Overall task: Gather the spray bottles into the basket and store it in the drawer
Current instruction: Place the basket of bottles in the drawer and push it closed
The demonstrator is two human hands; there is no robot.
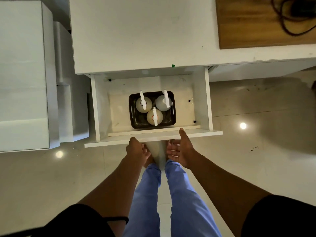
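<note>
A black basket (172, 115) stands on the floor of the open white drawer (202, 100), near its front. Three spray bottles stand upright in it: one at the back left (142, 105), one at the back right (163, 102), one at the front (153, 117), each with a white trigger head. My left hand (135, 148) hangs at the drawer's front panel (119, 142), fingers curled, holding nothing that I can see. My right hand (181, 149) is open, palm turned left, its thumb touching the front panel's top edge.
The drawer sticks out from a white counter (145, 35) that carries a wooden board (253, 26) with dark cables at the far right. White cabinets (24, 74) stand to the left. My legs and bare feet are on the glossy tiled floor right below the drawer front.
</note>
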